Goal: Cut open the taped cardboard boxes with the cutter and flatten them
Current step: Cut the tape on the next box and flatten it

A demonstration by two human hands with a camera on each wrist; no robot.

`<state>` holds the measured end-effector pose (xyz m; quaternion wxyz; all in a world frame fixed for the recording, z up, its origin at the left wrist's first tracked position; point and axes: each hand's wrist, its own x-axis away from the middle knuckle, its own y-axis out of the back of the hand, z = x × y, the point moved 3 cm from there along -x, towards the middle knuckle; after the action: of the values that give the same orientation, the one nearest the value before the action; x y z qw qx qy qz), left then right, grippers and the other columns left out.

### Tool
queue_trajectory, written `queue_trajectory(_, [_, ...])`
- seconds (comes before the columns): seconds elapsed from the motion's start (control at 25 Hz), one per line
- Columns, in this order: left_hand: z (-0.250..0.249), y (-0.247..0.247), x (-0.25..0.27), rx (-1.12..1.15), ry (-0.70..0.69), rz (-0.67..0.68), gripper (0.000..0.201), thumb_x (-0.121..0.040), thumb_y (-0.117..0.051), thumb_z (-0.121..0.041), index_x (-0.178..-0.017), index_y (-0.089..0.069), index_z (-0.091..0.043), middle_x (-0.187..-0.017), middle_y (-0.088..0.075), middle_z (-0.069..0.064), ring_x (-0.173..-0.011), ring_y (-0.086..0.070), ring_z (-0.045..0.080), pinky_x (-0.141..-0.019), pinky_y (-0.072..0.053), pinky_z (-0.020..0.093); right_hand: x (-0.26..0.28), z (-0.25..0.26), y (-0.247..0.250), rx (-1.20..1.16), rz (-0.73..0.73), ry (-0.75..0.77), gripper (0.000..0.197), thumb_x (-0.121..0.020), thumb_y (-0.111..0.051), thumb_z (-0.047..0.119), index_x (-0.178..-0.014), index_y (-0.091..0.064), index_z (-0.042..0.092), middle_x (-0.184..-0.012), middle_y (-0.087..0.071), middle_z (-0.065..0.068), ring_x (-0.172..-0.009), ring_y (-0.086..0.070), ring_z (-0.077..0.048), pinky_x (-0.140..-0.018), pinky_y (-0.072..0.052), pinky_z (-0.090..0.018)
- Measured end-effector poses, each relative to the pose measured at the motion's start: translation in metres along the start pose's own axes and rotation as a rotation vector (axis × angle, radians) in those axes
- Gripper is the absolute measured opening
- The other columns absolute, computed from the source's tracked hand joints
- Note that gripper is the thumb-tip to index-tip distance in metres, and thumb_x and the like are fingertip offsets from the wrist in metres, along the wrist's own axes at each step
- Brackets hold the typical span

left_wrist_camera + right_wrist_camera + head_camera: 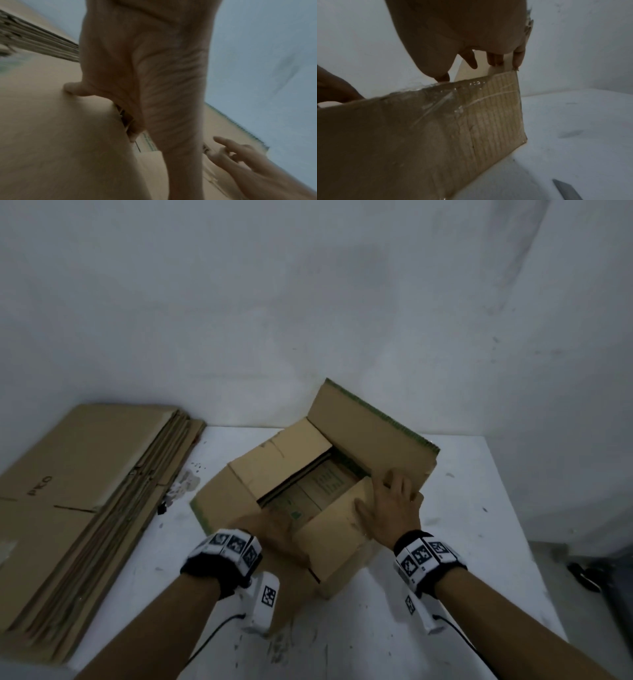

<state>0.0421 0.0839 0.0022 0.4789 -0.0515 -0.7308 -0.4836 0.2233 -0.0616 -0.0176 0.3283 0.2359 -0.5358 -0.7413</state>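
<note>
White table [462, 542] carries flattened cardboard [78, 491] far left; left hand [274, 523] grips the open box [308, 474] at its near flap, right hand [390, 505] lies spread on the right flap; opening flaps, probably collapsing next; cutter unseen

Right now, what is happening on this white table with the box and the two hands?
A person is working on an open cardboard box on the white table. Its top flaps stand open, so this end is already opened. The right hand lies on the near right flap, fingers over its edge. The left hand reaches into the opening beside the near left flap. A stack of flattened boxes lies at the left. No cutter is clearly visible.
</note>
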Motion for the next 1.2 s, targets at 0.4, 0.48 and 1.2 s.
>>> queue_trajectory(0.4, [0.042, 0.013, 0.003, 0.042, 0.214, -0.463, 0.088, -0.073, -0.078, -0.058, -0.145, -0.038, -0.028, -0.144, -0.037, 0.011, -0.132, -0.037, 0.032, -0.099, -0.044, 0.050, 0.002, 0.013, -0.018, 0.201, 0.306, -0.007, 0.103, -0.060, -0.036, 0.099, -0.146, -0.031, 0.044, -0.160, 0.006, -0.019, -0.147, 0.007, -0.043, -0.105, 0.005, -0.080])
queue_trajectory(0.48, [0.053, 0.003, -0.011, 0.010, 0.362, -0.445, 0.120, -0.067, -0.082, -0.054, -0.155, -0.002, -0.040, -0.159, -0.003, 0.013, -0.146, -0.008, 0.041, -0.107, -0.027, 0.070, 0.005, 0.013, -0.018, 0.201, 0.342, -0.004, 0.106, -0.059, -0.033, 0.101, -0.151, -0.018, 0.050, -0.161, 0.016, -0.022, -0.147, 0.017, -0.045, -0.103, 0.011, -0.080])
queue_trajectory(1.2, [0.171, 0.057, 0.092, 2.065, -0.205, -0.635, 0.027, -0.089, -0.044, -0.010, -0.111, -0.060, -0.007, -0.098, -0.067, 0.008, -0.083, -0.062, 0.020, -0.069, -0.057, 0.028, -0.028, -0.020, 0.050, -1.112, 0.199, -0.618, 0.053, -0.062, -0.057, 0.027, -0.113, -0.043, 0.017, -0.102, -0.049, -0.012, -0.088, -0.052, -0.036, -0.077, -0.048, -0.046])
